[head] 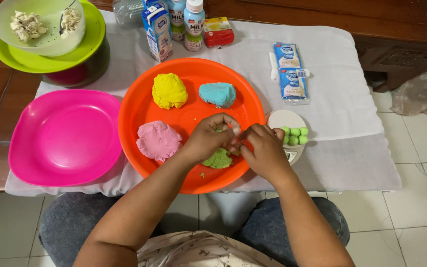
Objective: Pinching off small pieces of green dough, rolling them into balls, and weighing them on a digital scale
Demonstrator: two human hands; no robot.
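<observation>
A lump of green dough (218, 159) is seen on the orange plate (139, 111), at about 5 o'clock on the plate, partly covered by the hands. The left hand (207, 137) is curled above it, with the fingertips pressed together as if a small bit is pinched; what is pinched cannot be seen clearly. The right hand (264, 150) is also curled, and its fingertips are brought against those of the left hand; whether something is gripped by it cannot be told.

On the same plate, a pink lump (158, 140) is placed at 8 o'clock, a yellow lump (169, 90) at 11 o'clock and a blue lump (217, 94) at 1 o'clock. They are kept apart from each other.

At 3 o'clock from the plate, just beside the right hand, some small green balls (295, 136) are laid on a small white scale (285, 119). At 9 o'clock a pink plate (65, 136) is found, touching the orange one. At 12 o'clock milk cartons and bottles (171, 22) are standing, and at 2 o'clock two blue sachets (290, 71) are lying on the white cloth (352, 99). At 10 o'clock a pale bowl (45, 37) is stacked on green plates.
</observation>
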